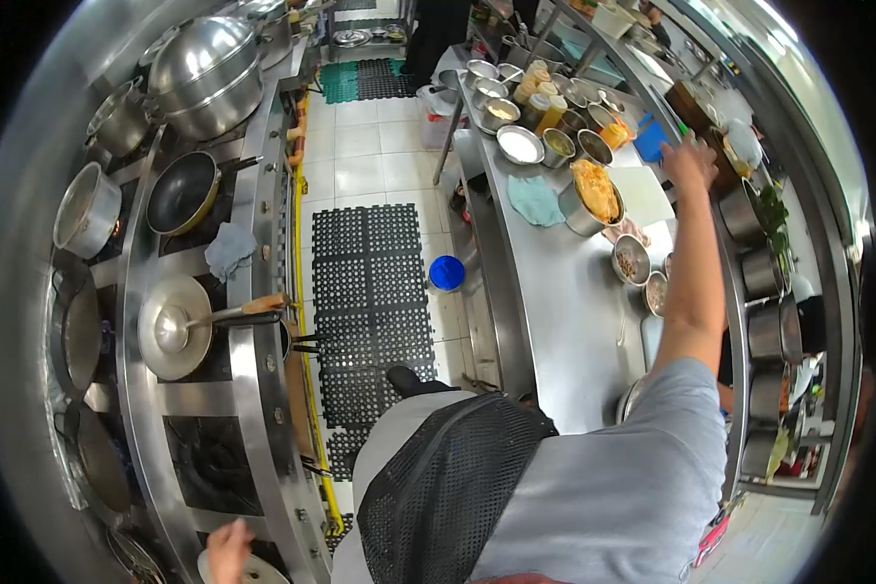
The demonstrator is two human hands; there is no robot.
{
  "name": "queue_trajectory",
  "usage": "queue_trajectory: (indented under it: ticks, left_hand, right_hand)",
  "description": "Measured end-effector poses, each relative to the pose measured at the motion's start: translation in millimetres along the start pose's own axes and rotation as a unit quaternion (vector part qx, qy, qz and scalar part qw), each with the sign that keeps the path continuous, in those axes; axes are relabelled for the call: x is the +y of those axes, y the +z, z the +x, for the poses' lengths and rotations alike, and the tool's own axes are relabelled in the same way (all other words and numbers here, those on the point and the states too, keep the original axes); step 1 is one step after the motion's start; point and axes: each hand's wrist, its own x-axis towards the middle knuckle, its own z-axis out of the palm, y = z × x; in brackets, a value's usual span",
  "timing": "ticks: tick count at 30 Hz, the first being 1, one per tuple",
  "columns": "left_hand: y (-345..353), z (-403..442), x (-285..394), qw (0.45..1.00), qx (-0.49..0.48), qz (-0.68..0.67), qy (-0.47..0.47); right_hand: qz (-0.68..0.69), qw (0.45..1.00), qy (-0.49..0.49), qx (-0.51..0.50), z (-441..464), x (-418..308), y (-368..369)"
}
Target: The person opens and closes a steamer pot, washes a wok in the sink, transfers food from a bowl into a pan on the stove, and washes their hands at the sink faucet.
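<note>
My right arm stretches over the steel counter, and my right hand (689,164) is at the edge of the rack, beside a blue flat item (649,139). Its fingers are bent, and a small green thing (683,127) shows at the fingertips; what they hold is not clear. Low on the left, my left hand (229,551) hovers over the stove, just above a pale round pan or lid (248,570). That hand is slightly blurred and its fingers are partly hidden.
The stove on the left bears a large steamer pot (204,73), a black wok (183,193) and a pan with a ladle (172,329). The counter (569,331) carries sauce bottles, bowls and a container of orange food (596,192). A blue bucket (447,273) stands beside the rubber mat (375,292).
</note>
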Motion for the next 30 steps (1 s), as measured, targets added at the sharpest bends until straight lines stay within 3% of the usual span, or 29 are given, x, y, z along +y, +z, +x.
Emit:
queue_trajectory:
  ticks: [2, 4, 6, 7, 9, 10, 11, 13, 15, 16, 18, 20, 21, 23, 24, 26, 28, 30]
  left_hand:
    - [66.0, 48.0, 12.7, 0.990, -0.121, 0.006, 0.073]
    - [130.3, 72.1, 27.3, 0.987, -0.157, 0.017, 0.043]
    - [177.6, 89.7, 17.8, 0.982, -0.161, 0.096, 0.019]
    - [197.1, 102.9, 0.3, 0.980, -0.178, 0.086, 0.021]
    - [226.0, 111.4, -38.7, 0.974, -0.219, 0.051, 0.027]
    - [233.4, 108.7, -44.5, 0.970, -0.240, 0.026, 0.034]
    - [231.4, 89.7, -26.3, 0.970, -0.242, 0.015, -0.002]
    - [226.2, 83.2, -9.4, 0.969, -0.243, 0.013, -0.035]
    - [243.2, 103.3, -39.3, 0.939, -0.296, 0.115, -0.132]
    - [244.5, 118.0, -58.4, 0.937, -0.297, 0.122, -0.136]
    - [237.1, 148.8, -79.1, 0.941, -0.311, 0.016, -0.134]
    - [217.0, 131.0, -11.4, 0.955, -0.267, 0.068, -0.108]
    - [210.9, 122.3, 21.6, 0.966, -0.232, 0.050, -0.103]
    - [206.8, 109.2, 90.8, 0.976, -0.193, 0.074, -0.067]
    - [208.4, 106.9, 124.8, 0.975, -0.187, 0.115, -0.036]
    - [222.0, 125.9, 159.2, 0.971, -0.204, 0.126, 0.027]
    - [243.7, 153.0, 193.6, 0.966, -0.231, 0.119, 0.004]
    - [271.3, 162.0, 245.5, 0.951, -0.257, 0.161, 0.066]
  right_hand:
    - [-0.051, 0.996, -0.010, -0.078, 7.9, 16.4, 2.8]
    - [-0.067, 0.994, -0.022, -0.086, 6.4, 24.5, 8.3]
    - [-0.041, 0.997, -0.041, 0.042, -3.8, 30.7, 6.6]
    - [-0.049, 0.997, -0.037, 0.040, -8.7, 32.2, 1.6]
    - [0.068, 0.969, -0.157, 0.179, -25.6, 24.0, -13.8]
    - [0.121, 0.959, -0.187, 0.176, -42.1, 14.0, -21.1]
    - [0.221, 0.943, -0.206, 0.143, -47.1, 12.6, 10.4]
    - [0.278, 0.953, -0.091, -0.072, -83.3, -13.1, 38.3]
    - [0.342, 0.921, -0.088, -0.163, -103.6, -16.3, 142.6]
    - [0.421, 0.822, 0.080, -0.376, -115.4, -24.1, 171.8]
    - [0.577, 0.647, 0.232, -0.442, -150.1, -38.8, 226.5]
    - [0.653, 0.536, 0.405, -0.348, -167.8, -65.5, 250.5]
    - [0.656, 0.529, 0.412, -0.347, -162.6, -69.3, 268.7]
    - [0.731, 0.358, 0.543, -0.209, -152.4, -78.5, 310.8]
    - [0.728, 0.351, 0.551, -0.209, -149.2, -82.8, 324.1]
    - [0.786, 0.224, 0.543, -0.194, -142.5, -86.6, 334.7]
    - [0.766, 0.212, 0.582, -0.173, -137.8, -92.9, 340.4]
    - [0.775, 0.178, 0.587, -0.150, -138.0, -93.1, 353.6]
